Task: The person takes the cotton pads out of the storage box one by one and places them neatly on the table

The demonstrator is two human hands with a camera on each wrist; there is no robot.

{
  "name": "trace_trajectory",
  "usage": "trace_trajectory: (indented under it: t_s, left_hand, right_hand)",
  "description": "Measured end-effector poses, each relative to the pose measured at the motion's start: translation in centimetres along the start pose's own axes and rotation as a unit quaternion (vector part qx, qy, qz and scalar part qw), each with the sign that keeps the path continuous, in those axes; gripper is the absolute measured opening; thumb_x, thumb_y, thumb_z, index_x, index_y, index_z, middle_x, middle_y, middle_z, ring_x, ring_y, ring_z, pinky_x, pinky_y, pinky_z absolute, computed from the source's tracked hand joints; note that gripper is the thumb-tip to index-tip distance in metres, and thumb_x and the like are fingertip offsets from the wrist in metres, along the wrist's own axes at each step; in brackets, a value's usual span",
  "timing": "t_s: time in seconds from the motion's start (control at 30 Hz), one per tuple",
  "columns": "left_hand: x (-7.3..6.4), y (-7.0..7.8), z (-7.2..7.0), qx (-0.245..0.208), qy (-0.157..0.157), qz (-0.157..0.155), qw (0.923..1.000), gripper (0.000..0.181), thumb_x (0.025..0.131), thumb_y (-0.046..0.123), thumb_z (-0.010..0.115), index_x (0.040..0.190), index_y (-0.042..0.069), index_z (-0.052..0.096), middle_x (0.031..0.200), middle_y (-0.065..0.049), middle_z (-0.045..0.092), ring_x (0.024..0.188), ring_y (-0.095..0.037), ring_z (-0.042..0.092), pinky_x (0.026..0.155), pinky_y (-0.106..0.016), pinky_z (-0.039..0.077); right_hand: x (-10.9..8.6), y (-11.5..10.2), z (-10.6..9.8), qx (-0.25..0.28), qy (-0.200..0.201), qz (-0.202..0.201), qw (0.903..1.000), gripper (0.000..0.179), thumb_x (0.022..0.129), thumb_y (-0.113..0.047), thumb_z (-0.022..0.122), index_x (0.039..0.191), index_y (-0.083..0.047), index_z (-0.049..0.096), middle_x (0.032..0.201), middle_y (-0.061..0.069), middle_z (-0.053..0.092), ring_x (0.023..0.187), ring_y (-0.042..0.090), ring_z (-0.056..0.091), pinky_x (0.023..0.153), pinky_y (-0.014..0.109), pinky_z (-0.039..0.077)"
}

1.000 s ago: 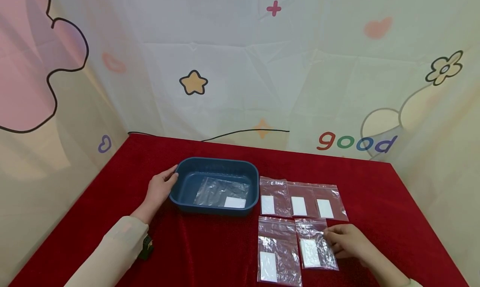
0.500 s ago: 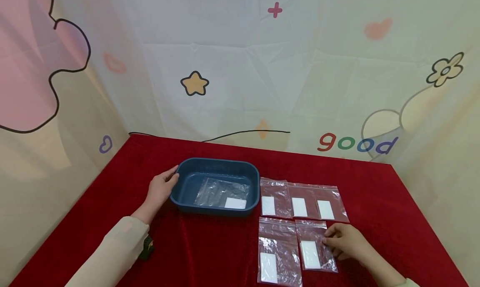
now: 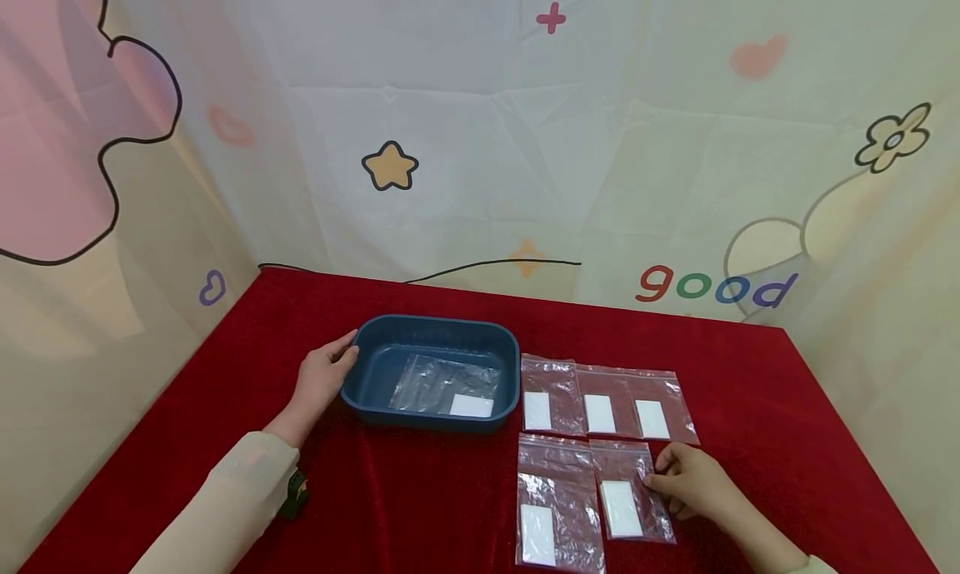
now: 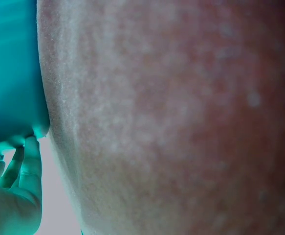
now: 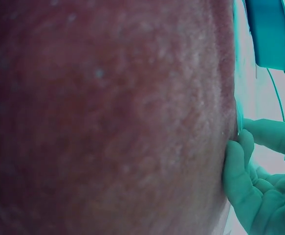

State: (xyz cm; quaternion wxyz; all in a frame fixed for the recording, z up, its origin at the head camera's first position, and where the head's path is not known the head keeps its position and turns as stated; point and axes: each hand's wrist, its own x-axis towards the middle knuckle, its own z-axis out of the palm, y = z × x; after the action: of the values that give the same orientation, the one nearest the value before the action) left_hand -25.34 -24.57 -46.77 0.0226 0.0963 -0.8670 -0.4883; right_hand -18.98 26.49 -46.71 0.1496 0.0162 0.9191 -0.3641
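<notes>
My left hand point(image 3: 321, 382) is at the left side of a blue basin point(image 3: 435, 421), its fairly straight fingers touching the outer wall and rim. In the left wrist view those fingers point(image 4: 31, 169) reach up against the basin's wall. A clear zip bag point(image 3: 431, 382) with a white card in it lies in the basin. Between thumb and index finger, my right hand point(image 3: 697, 484) pinches the right edge of another zip bag point(image 3: 652, 507), which holds a white card point(image 3: 621, 509). In the right wrist view the fingertips meet close over the red cloth.
Left of the pinched bag lies another zip bag point(image 3: 570, 524) with a white card. A row of zip bags with white cards point(image 3: 598, 413) lies right of the basin. Red cloth point(image 3: 420, 491) covers the table, and a printed curtain point(image 3: 480, 141) hangs behind it.
The right hand keeps to the bag's right edge with only a slight shift of its fingers; the bag's upper right edge has drawn slightly inward. The left hand and basin stay put.
</notes>
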Motion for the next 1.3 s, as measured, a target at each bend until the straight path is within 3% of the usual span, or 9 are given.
trace_trajectory:
  t_s: [0.33, 0.63, 0.83, 1.03, 1.13, 1.3]
  left_hand:
    - [-0.2, 0.1, 0.0, 0.007, 0.001, 0.004, 1.0000, 0.050, 0.108, 0.021, 0.047, 0.155, 0.005, 0.042, 0.156, -0.025, 0.047, 0.144, -0.040, 0.047, 0.117, -0.054, 0.043]
    - [-0.1, -0.1, 0.2, 0.006, 0.004, 0.005, 1.0000, 0.050, 0.108, 0.021, 0.047, 0.155, 0.005, 0.042, 0.154, -0.024, 0.049, 0.143, -0.040, 0.049, 0.117, -0.054, 0.044]
    - [0.0, 0.0, 0.0, 0.007, 0.005, 0.003, 1.0000, 0.050, 0.108, 0.021, 0.047, 0.155, 0.005, 0.042, 0.156, -0.024, 0.047, 0.144, -0.040, 0.047, 0.117, -0.054, 0.043]
    - [-0.1, 0.3, -0.1, 0.012, 0.006, 0.005, 0.9999, 0.050, 0.108, 0.020, 0.047, 0.155, 0.005, 0.042, 0.153, -0.026, 0.050, 0.141, -0.042, 0.050, 0.116, -0.055, 0.044]
    - [-0.1, 0.3, 0.0, 0.011, 0.006, 0.004, 0.9999, 0.050, 0.108, 0.020, 0.047, 0.155, 0.005, 0.042, 0.153, -0.026, 0.050, 0.142, -0.041, 0.050, 0.117, -0.054, 0.044]
    - [0.0, 0.1, 0.0, 0.005, 0.005, 0.007, 1.0000, 0.050, 0.108, 0.020, 0.047, 0.155, 0.005, 0.042, 0.154, -0.025, 0.049, 0.143, -0.041, 0.049, 0.117, -0.054, 0.043]
  right_hand:
    - [0.1, 0.1, -0.3, 0.026, -0.020, 0.016, 0.9993, 0.021, 0.089, -0.011, 0.075, 0.092, 0.001, 0.058, 0.065, 0.001, 0.058, 0.053, 0.015, 0.059, 0.051, 0.032, 0.058]
    - [-0.1, -0.6, -2.5, 0.032, -0.064, 0.014, 0.9974, 0.030, 0.103, -0.024, 0.055, 0.103, 0.005, 0.063, 0.082, 0.006, 0.067, 0.071, 0.016, 0.062, 0.062, 0.037, 0.060]
    - [0.7, -2.4, -3.6, 0.043, -0.109, -0.034, 0.9925, 0.034, 0.104, -0.024, 0.054, 0.110, 0.007, 0.065, 0.094, 0.010, 0.071, 0.085, 0.017, 0.064, 0.073, 0.038, 0.061]
    - [2.5, -4.7, -3.5, 0.122, -0.194, -0.110, 0.9672, 0.042, 0.108, -0.024, 0.048, 0.124, 0.014, 0.056, 0.108, 0.011, 0.071, 0.097, 0.018, 0.064, 0.088, 0.040, 0.060]
    - [3.3, -6.0, -3.2, 0.135, -0.202, -0.137, 0.9604, 0.044, 0.109, -0.025, 0.048, 0.124, 0.016, 0.055, 0.105, 0.009, 0.071, 0.095, 0.017, 0.066, 0.089, 0.039, 0.061]
    - [4.3, -8.1, -2.7, 0.126, -0.191, -0.156, 0.9609, 0.044, 0.108, -0.026, 0.049, 0.123, 0.015, 0.056, 0.105, 0.013, 0.069, 0.094, 0.019, 0.068, 0.083, 0.033, 0.060]
